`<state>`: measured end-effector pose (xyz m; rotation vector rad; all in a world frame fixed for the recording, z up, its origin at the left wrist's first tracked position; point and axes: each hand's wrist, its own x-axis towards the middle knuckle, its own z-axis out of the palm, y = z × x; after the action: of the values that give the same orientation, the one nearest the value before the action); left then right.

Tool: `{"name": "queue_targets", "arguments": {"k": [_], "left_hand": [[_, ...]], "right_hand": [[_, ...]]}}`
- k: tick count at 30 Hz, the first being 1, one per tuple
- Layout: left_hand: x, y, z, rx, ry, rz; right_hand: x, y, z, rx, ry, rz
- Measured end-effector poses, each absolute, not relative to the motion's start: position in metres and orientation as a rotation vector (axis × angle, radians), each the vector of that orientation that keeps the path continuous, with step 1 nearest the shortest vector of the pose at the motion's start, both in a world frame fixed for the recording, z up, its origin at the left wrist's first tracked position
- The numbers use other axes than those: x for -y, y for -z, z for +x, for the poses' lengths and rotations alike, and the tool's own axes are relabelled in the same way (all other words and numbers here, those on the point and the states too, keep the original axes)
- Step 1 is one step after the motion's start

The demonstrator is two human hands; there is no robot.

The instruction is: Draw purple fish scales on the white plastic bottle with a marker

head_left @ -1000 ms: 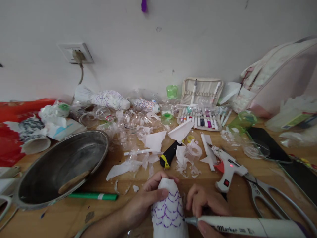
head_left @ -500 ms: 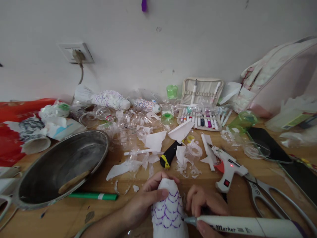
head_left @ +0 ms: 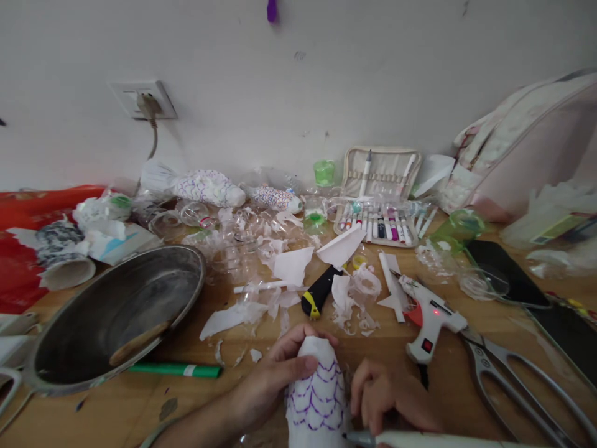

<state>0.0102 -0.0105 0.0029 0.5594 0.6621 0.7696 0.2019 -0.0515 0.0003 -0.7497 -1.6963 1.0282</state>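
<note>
A white paper-covered fish body [head_left: 317, 398] with rows of purple scale outlines stands at the bottom centre. My left hand [head_left: 284, 370] grips its upper end, thumb across the front and fingers behind. In my right hand [head_left: 389, 395] is a white marker [head_left: 420, 440], held nearly level and partly cut off by the bottom edge. Its dark tip meets the right side of the body, low down, at or very near the surface. The lower end of the body is out of frame.
Paper scraps [head_left: 293, 264] and a black-yellow cutter [head_left: 319, 292] lie ahead. To the right are a glue gun [head_left: 433, 317] with a red light and scissors [head_left: 508, 379]. A metal basin [head_left: 186, 261] stands left, a green stick [head_left: 175, 369] beside it. Behind sits a marker case [head_left: 410, 241].
My right hand and the marker have shifted down, and the marker's printed barrel has mostly left the frame. My left hand and the fish body stay in place.
</note>
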Motion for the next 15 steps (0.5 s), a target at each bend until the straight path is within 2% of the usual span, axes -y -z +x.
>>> {"name": "queue_targets", "arguments": {"k": [15], "left_hand": [[0.0104,-0.0015,0.0102,-0.645,-0.762,0.548]], "right_hand": [[0.0483,-0.0023,0.2013,1.722,-0.993,-0.772]]}}
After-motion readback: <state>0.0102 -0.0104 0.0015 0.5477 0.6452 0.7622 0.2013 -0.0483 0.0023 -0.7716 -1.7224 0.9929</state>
